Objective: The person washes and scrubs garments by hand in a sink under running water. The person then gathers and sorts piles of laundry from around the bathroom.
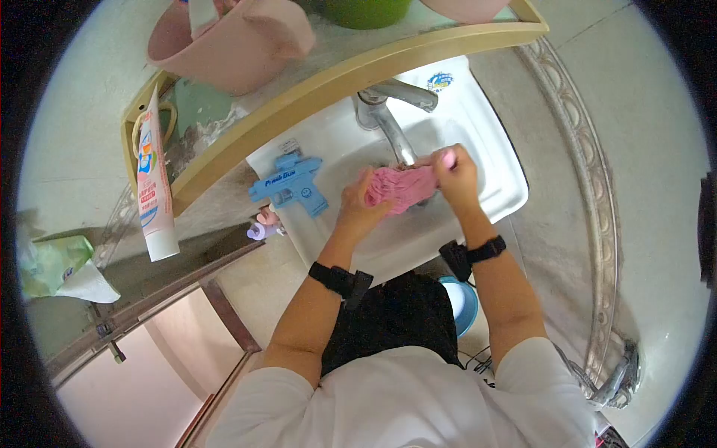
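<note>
A wet-looking, bunched pink cloth (403,188) is stretched between my two hands, over the basin of the white sink (502,175). My left hand (362,205) grips the cloth's left end, fingers wrapped around it. The right end is in my right hand (454,176), closed in a fist with a bit of pink showing at the top. Directly above the cloth is the spout of the metal faucet (394,134). On the sink's left rim lies a flat blue gun-shaped packet (291,187), apart from my left hand.
A yellow-edged shelf (351,63) crosses above the sink, bearing a pink container (231,45) and a green one (366,9). A white-capped tube (153,187) is at its left end. Below the sink is a blue bucket (468,306). A green packet (56,265) is at far left.
</note>
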A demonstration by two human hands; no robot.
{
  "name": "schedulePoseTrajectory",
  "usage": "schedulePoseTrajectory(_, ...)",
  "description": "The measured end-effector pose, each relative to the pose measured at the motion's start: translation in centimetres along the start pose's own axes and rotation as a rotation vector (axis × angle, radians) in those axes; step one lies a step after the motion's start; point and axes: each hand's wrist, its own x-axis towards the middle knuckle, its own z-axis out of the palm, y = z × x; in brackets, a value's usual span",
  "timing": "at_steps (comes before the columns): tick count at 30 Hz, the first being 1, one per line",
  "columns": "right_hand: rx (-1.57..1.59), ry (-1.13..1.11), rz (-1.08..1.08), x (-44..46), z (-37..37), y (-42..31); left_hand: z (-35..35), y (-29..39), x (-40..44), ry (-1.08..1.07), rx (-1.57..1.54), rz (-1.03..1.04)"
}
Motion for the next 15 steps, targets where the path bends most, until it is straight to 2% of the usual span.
schedulePoseTrajectory(2,-0.506,0.019,-0.810,-2.7,1.0,-1.9,0.8,0.0,-0.6,0.307,0.309,0.029)
schedulePoseTrajectory(3,-0.401,-0.080,-0.880,-1.5,2.6,-1.7,-1.0,1.9,0.6,0.349,0.366,0.079)
schedulePoseTrajectory(4,-0.353,-0.219,-0.878,-3.0,3.1,-1.9,-0.6,3.6,-0.4,0.169,-0.392,-0.155)
schedulePoseTrajectory(5,-0.413,-0.260,-0.837,-5.2,3.4,-2.0,0.0,4.8,-1.1,-0.034,-1.148,-0.387)
schedulePoseTrajectory(6,-0.469,-0.298,-0.794,-7.6,3.8,-3.4,0.7,4.9,-1.1,-0.037,-1.152,-0.400)
schedulePoseTrajectory(8,-0.392,-0.308,-0.747,-9.6,4.9,-4.3,1.4,4.8,0.1,-0.154,-1.484,-0.255)
schedulePoseTrajectory(9,-0.312,-0.325,-0.703,-10.0,5.1,-4.4,1.3,2.9,0.4,-0.155,-1.480,-0.255)
schedulePoseTrajectory(10,-0.111,-0.405,-0.568,-9.4,4.2,-3.4,1.1,-0.1,0.7,-0.192,-1.477,-0.172)
schedulePoseTrajectory(11,-0.014,-0.329,-0.279,-8.9,3.1,-3.3,1.0,-1.7,0.7,-0.229,-1.471,-0.090)
schedulePoseTrajectory(12,0.086,-0.252,0.011,-8.3,2.0,-3.2,0.9,-1.0,-0.2,-0.013,-1.195,-0.100)
schedulePoseTrajectory(13,-0.029,-0.095,-0.070,-6.5,0.9,-2.1,0.8,-1.7,-0.8,-0.011,-1.191,-0.102)
schedulePoseTrajectory(14,-0.150,0.062,-0.151,-4.5,0.3,-0.6,0.9,-2.5,-1.2,0.104,-0.903,0.162)
schedulePoseTrajectory(15,-0.150,0.062,-0.145,-3.4,0.7,0.8,1.0,-3.0,-1.5,0.209,-0.600,0.410)
